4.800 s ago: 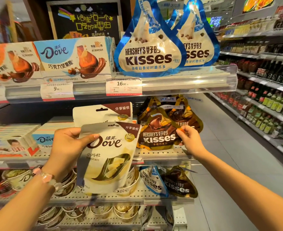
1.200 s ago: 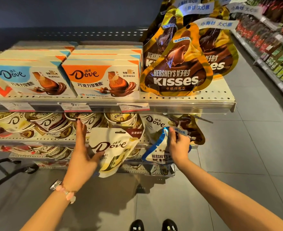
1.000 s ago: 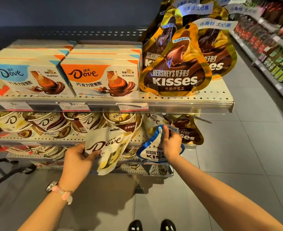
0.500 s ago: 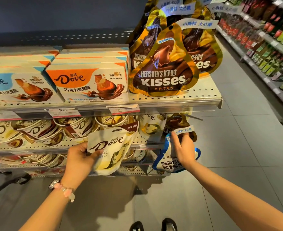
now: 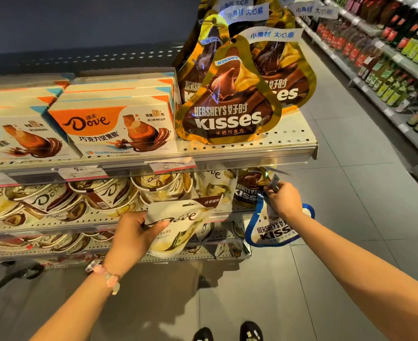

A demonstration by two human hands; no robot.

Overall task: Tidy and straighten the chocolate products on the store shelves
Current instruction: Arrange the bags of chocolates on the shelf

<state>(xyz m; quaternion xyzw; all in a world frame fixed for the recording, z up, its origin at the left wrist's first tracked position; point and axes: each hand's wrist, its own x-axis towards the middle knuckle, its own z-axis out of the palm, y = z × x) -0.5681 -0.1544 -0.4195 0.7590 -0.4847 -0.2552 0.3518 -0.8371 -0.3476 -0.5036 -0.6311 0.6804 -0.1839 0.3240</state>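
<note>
we have our left hand (image 5: 134, 236) low and left of centre in the frame, closed around the left edge of a white pouch (image 5: 178, 226) with dark script lettering, thumb laid across its front. the pouch tilts, its top corner leaning up to the right, and it hangs in front of the lower shelf (image 5: 55, 223) rather than resting on it. our right hand (image 5: 283, 199) is right of centre, pinching the top of a blue-edged bag (image 5: 274, 230) that dangles below the fingers, out past the shelf's right end and over the floor (image 5: 350, 217).

just behind the two hands, under the shelf lip, a second white pouch (image 5: 215, 184) and a brown bag (image 5: 249, 188) stand side by side, partly hidden by our right hand and by the pouch we hold. to the left of them, round tubs (image 5: 161, 187) lie crowded and tipped along the lower shelf, some overlapping.

on the upper shelf (image 5: 289, 140), in the middle of the frame, a large gold-and-brown bag (image 5: 230, 107) stands upright at the front with more like it close behind. left of it sit stacked orange boxes (image 5: 119, 126), and blue ones (image 5: 23, 139) at the left edge. price tags (image 5: 80, 171) hang on the clear rail below.

a beaded bracelet (image 5: 107, 278) circles our left wrist. black shoes (image 5: 251, 331) show at the bottom. bottles (image 5: 399, 70) line shelves across the aisle, upper right.
</note>
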